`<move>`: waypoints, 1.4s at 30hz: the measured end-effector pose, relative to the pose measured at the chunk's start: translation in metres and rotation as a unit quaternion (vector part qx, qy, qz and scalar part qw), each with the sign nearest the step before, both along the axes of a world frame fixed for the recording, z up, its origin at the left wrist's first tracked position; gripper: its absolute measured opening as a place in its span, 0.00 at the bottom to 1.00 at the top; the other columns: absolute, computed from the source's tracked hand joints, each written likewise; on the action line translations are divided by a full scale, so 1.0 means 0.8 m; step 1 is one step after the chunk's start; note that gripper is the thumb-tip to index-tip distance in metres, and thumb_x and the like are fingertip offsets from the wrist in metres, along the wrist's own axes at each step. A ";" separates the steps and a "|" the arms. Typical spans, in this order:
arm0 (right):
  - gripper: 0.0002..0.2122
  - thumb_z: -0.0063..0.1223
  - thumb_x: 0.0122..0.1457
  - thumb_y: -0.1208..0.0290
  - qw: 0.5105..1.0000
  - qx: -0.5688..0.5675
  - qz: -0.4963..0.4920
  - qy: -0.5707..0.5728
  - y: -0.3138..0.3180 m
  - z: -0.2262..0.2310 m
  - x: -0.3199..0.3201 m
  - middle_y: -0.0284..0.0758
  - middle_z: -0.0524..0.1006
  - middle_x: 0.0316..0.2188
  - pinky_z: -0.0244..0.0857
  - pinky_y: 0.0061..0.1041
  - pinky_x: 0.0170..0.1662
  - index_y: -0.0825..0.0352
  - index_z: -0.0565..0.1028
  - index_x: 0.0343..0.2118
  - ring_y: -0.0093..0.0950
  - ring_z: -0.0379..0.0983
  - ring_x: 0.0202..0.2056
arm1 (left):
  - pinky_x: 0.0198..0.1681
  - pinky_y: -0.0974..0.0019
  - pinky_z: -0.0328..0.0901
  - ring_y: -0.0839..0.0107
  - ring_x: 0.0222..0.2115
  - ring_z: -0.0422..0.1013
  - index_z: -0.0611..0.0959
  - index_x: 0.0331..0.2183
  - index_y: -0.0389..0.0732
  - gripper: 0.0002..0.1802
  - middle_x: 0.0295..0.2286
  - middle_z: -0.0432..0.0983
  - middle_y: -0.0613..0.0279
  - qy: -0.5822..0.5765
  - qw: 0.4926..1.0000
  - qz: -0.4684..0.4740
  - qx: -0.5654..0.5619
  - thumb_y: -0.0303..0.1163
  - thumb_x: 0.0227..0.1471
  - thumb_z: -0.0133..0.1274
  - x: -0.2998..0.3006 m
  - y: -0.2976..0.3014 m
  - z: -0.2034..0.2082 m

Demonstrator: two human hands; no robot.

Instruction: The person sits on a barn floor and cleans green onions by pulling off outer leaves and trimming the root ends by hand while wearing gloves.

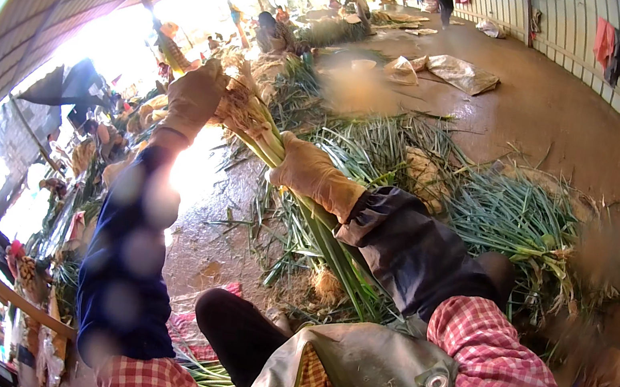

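Stalks [261, 135], long and smooth, in tan-gloved hands [317, 173]

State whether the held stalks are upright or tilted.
Tilted: the stalks slant from beside the left hand, down through the right hand, toward the picture's lower right.

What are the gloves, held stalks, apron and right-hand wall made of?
Gloves: tan, mostly matte; fabric or coated fabric, can't tell which.
Held stalks: fresh plant matter, pale and smooth, running into green leaves.
Apron: probably rubber or coated sheet; soft sheen, broad smooth folds. Eyelet: likely metal, shiny ring.
Wall: probably ribbed sheet metal, pale; regular vertical lines.
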State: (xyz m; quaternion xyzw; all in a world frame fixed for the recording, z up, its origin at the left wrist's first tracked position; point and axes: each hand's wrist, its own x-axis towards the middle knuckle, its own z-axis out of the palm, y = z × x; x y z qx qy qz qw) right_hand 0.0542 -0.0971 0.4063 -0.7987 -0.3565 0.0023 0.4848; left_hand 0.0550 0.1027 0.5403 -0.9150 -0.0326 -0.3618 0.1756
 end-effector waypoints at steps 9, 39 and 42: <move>0.24 0.59 0.39 0.66 1.000 -0.007 0.021 -0.005 -0.014 -0.005 -0.003 0.46 0.75 0.29 0.66 0.32 0.38 0.70 0.67 0.41 0.40 0.74 0.33 | 0.21 0.74 0.63 0.78 0.19 0.66 0.77 0.29 0.39 0.10 0.23 0.72 0.66 -0.123 0.898 -0.156 -0.394 0.35 0.48 0.50 -0.047 0.105 0.063; 0.22 0.59 0.41 0.64 0.983 -0.122 -0.070 -0.118 0.041 -0.033 -0.003 0.45 0.76 0.25 0.68 0.35 0.34 0.70 0.67 0.37 0.42 0.75 0.31 | 0.32 0.61 0.66 0.58 0.28 0.73 0.81 0.25 0.38 0.13 0.27 0.75 0.54 0.124 0.968 -0.073 0.205 0.39 0.44 0.50 -0.023 -0.026 -0.062; 0.24 0.62 0.40 0.63 0.989 -0.111 0.010 -0.097 0.028 -0.040 0.004 0.46 0.75 0.25 0.66 0.36 0.33 0.70 0.67 0.38 0.39 0.75 0.29 | 0.28 0.57 0.67 0.58 0.24 0.72 0.79 0.22 0.40 0.10 0.22 0.73 0.55 0.042 0.957 0.035 0.283 0.36 0.44 0.49 0.002 0.021 -0.061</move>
